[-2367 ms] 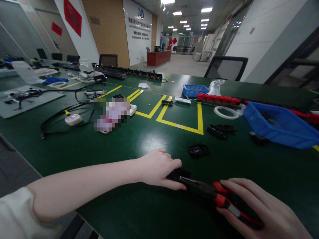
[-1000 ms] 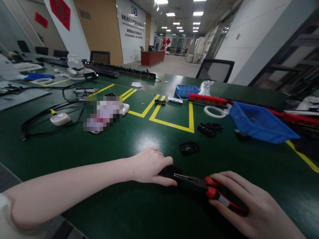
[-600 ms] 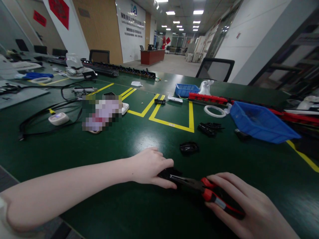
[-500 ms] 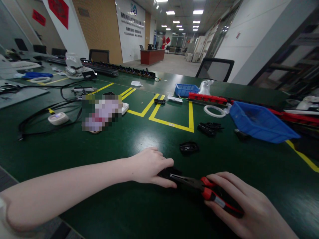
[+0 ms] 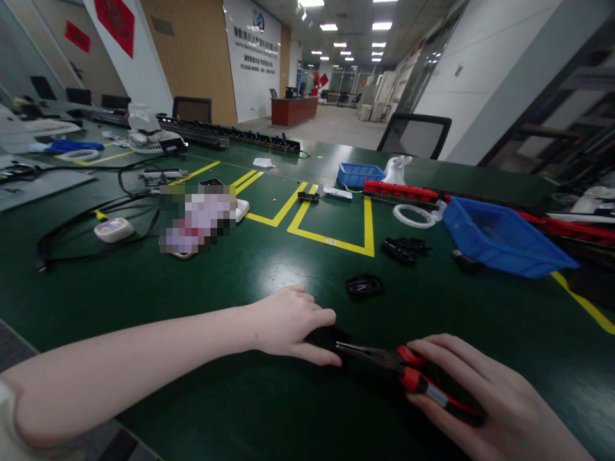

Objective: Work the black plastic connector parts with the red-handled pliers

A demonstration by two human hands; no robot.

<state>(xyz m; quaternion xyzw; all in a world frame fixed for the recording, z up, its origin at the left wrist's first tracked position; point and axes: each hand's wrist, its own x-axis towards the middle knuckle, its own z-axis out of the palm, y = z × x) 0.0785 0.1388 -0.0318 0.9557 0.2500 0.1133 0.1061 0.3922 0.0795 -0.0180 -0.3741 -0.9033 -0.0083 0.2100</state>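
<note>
My left hand (image 5: 295, 326) is closed around a small black plastic part (image 5: 327, 337), thumb on the near side; most of the part is hidden by the fingers. My right hand (image 5: 480, 390) grips needle-nose pliers (image 5: 379, 356) by their red and black handles. The plier tips point left and meet the right side of the black part; whether they pinch it I cannot tell. Beyond my hands lies another black plastic part (image 5: 365, 285) on the green table (image 5: 216, 390), with a cluster of similar black parts (image 5: 406, 248) farther right.
A large blue bin (image 5: 509, 240) stands at the right, beside a white ring (image 5: 414, 216) and a red strip (image 5: 401, 189). A smaller blue basket (image 5: 359, 174) is farther back. Left are a phone (image 5: 196, 221), black cables (image 5: 57, 234) and a white round device (image 5: 114, 230). Yellow tape (image 5: 331, 241) marks the tabletop.
My right hand and the pliers have shifted slightly right, drawing the plier tips away from my left fingers. My left hand has barely moved and keeps its hold on the black part.
</note>
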